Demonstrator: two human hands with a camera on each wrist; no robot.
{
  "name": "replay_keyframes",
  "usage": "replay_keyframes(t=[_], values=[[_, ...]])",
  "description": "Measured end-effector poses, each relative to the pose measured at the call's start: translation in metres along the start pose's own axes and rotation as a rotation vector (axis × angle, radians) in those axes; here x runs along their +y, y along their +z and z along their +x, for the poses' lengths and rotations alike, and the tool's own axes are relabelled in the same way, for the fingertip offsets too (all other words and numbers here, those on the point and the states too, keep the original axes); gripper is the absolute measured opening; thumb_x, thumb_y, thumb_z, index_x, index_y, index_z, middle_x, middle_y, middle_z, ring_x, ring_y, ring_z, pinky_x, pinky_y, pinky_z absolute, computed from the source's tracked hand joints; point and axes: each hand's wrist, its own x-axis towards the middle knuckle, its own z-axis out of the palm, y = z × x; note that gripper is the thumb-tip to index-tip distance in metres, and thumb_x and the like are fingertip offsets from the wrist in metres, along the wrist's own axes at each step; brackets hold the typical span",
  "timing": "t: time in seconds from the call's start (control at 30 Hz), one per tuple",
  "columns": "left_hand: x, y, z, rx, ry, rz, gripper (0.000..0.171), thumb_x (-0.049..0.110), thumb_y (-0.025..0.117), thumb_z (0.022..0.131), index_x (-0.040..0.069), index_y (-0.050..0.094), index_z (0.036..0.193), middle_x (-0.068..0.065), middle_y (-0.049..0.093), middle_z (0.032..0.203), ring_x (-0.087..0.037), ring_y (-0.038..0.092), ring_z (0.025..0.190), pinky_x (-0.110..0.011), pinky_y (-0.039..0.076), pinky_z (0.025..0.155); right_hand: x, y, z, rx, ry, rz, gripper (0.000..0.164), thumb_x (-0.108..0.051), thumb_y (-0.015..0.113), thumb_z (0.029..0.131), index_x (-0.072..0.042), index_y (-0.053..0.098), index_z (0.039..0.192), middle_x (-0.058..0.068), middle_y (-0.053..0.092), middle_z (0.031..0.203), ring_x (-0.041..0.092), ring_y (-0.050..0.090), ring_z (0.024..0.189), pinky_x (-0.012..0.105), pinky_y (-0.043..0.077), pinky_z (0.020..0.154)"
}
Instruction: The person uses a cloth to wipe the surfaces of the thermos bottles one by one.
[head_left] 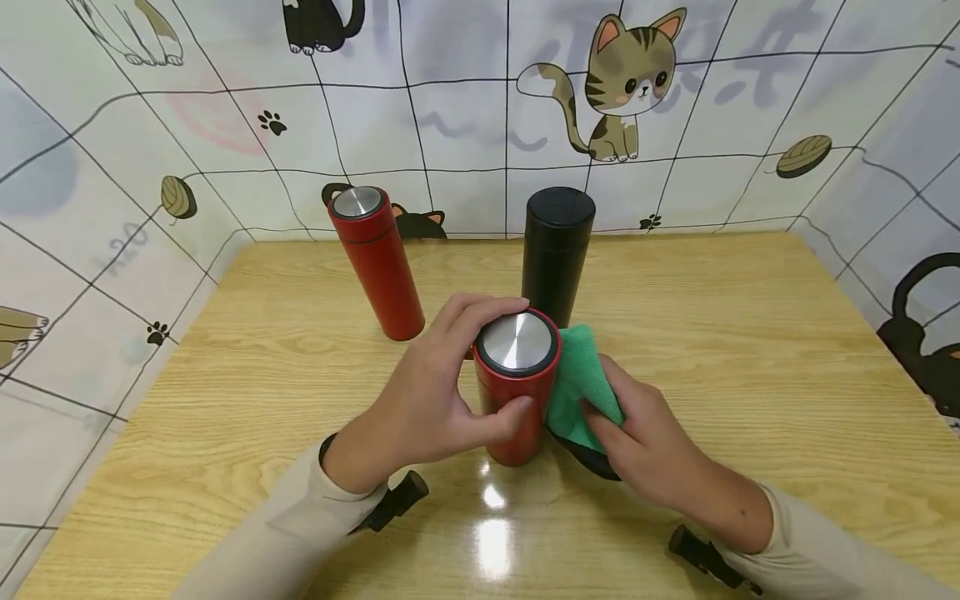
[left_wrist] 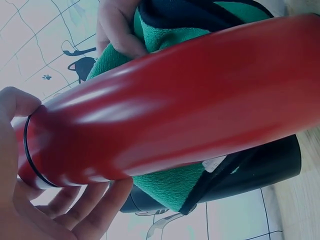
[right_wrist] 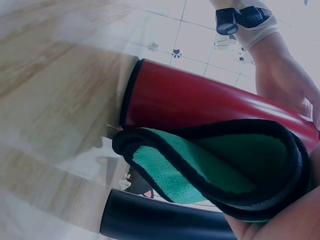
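Observation:
In the head view a red thermos flask (head_left: 512, 400) with a silver lid top (head_left: 517, 342) stands near the middle of the table. My left hand (head_left: 427, 400) grips it around the lid end, thumb at the front and fingers on the far side. My right hand (head_left: 648, 437) holds a folded green cloth (head_left: 581, 387) with black edging against the flask's right side. In the left wrist view the cloth (left_wrist: 172, 185) also shows behind the flask (left_wrist: 185, 100). The right wrist view has the cloth (right_wrist: 175, 165) folded over in a loop beside the flask (right_wrist: 200, 97).
A second red flask (head_left: 382, 267) stands at the back left of the wooden table (head_left: 262, 400). Just behind the held flask is a black flask (head_left: 557, 250), partly covered by it and the cloth. A cat-patterned backdrop (head_left: 465, 125) encloses the back and sides.

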Motion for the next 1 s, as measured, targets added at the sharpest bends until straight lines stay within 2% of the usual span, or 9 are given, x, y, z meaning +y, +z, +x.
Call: replay_keyframes(t=[0.17, 0.33, 0.43, 0.57, 0.67, 0.73, 0.83, 0.93, 1.0], values=[[-0.0005, -0.0005, -0.0009, -0.02, 0.011, 0.01, 0.081, 0.022, 0.079, 0.077, 0.011, 0.042, 0.148, -0.005, 0.057, 0.131, -0.012, 0.058, 0.113, -0.022, 0.057, 0.087, -0.0002, 0.0006, -0.0019, 0.03, -0.007, -0.003, 0.057, 0.008, 0.051, 0.095, -0.015, 0.046, 0.147, 0.006, 0.066, 0.131, 0.006, 0.064, 0.11, 0.016, 0.052, 0.093], [-0.0034, -0.002, 0.0006, -0.02, 0.041, 0.001, 0.09, 0.021, 0.077, 0.077, 0.008, 0.032, 0.153, -0.006, 0.06, 0.129, -0.013, 0.059, 0.117, -0.024, 0.057, 0.089, 0.0001, -0.0001, 0.0004, -0.017, -0.004, -0.01, 0.054, 0.007, 0.05, 0.096, -0.015, 0.047, 0.145, 0.005, 0.066, 0.128, 0.007, 0.064, 0.106, 0.02, 0.055, 0.091], [-0.0032, -0.0026, 0.0001, -0.038, 0.034, -0.027, 0.091, 0.02, 0.075, 0.078, 0.008, 0.028, 0.155, -0.006, 0.06, 0.131, -0.013, 0.059, 0.119, -0.025, 0.056, 0.093, 0.0003, 0.0007, 0.0006, -0.024, 0.005, -0.018, 0.052, 0.007, 0.05, 0.095, -0.015, 0.048, 0.143, 0.003, 0.068, 0.123, 0.008, 0.065, 0.101, 0.023, 0.056, 0.088], [-0.002, -0.0029, 0.0005, -0.062, 0.04, -0.063, 0.091, 0.018, 0.07, 0.079, 0.009, 0.023, 0.157, -0.007, 0.059, 0.134, -0.014, 0.058, 0.124, -0.03, 0.051, 0.104, -0.0014, 0.0003, -0.0002, 0.028, -0.011, -0.033, 0.056, 0.008, 0.051, 0.093, -0.015, 0.048, 0.144, 0.004, 0.068, 0.124, 0.006, 0.065, 0.102, 0.02, 0.055, 0.088], [-0.002, -0.0019, 0.0012, -0.075, 0.038, -0.064, 0.092, 0.019, 0.07, 0.081, 0.011, 0.019, 0.158, -0.006, 0.058, 0.136, -0.015, 0.055, 0.129, -0.034, 0.045, 0.112, -0.0027, -0.0004, 0.0001, 0.033, -0.011, -0.028, 0.057, 0.008, 0.051, 0.094, -0.015, 0.047, 0.145, 0.005, 0.066, 0.127, 0.008, 0.065, 0.105, 0.02, 0.055, 0.09], [-0.0018, -0.0012, 0.0018, -0.079, 0.021, -0.065, 0.092, 0.022, 0.073, 0.084, 0.012, 0.021, 0.158, -0.006, 0.056, 0.141, -0.015, 0.052, 0.133, -0.035, 0.041, 0.116, -0.0031, -0.0007, 0.0009, 0.012, -0.004, -0.016, 0.055, 0.007, 0.051, 0.095, -0.015, 0.047, 0.146, 0.005, 0.066, 0.128, 0.009, 0.065, 0.106, 0.021, 0.055, 0.091], [-0.0008, -0.0009, 0.0017, -0.08, -0.026, -0.057, 0.092, 0.026, 0.082, 0.082, 0.014, 0.029, 0.156, -0.004, 0.056, 0.142, -0.013, 0.051, 0.134, -0.033, 0.043, 0.114, -0.003, -0.0008, 0.0011, -0.015, 0.005, -0.01, 0.053, 0.006, 0.05, 0.096, -0.015, 0.047, 0.145, 0.005, 0.066, 0.127, 0.009, 0.065, 0.106, 0.022, 0.055, 0.091], [0.0002, -0.0014, 0.0018, -0.079, -0.054, -0.077, 0.091, 0.024, 0.086, 0.079, 0.014, 0.036, 0.154, -0.003, 0.057, 0.141, -0.013, 0.053, 0.132, -0.031, 0.047, 0.11, -0.0029, -0.0002, 0.0001, 0.005, -0.004, -0.015, 0.054, 0.007, 0.051, 0.095, -0.014, 0.047, 0.145, 0.004, 0.067, 0.126, 0.007, 0.065, 0.105, 0.02, 0.055, 0.091], [0.0004, -0.002, 0.0018, -0.077, -0.073, -0.102, 0.092, 0.022, 0.087, 0.078, 0.014, 0.035, 0.154, -0.002, 0.058, 0.138, -0.012, 0.055, 0.127, -0.03, 0.05, 0.105, -0.0027, 0.0006, -0.0003, 0.027, -0.015, -0.011, 0.056, 0.008, 0.051, 0.095, -0.015, 0.047, 0.146, 0.005, 0.066, 0.128, 0.006, 0.064, 0.106, 0.018, 0.054, 0.092]])
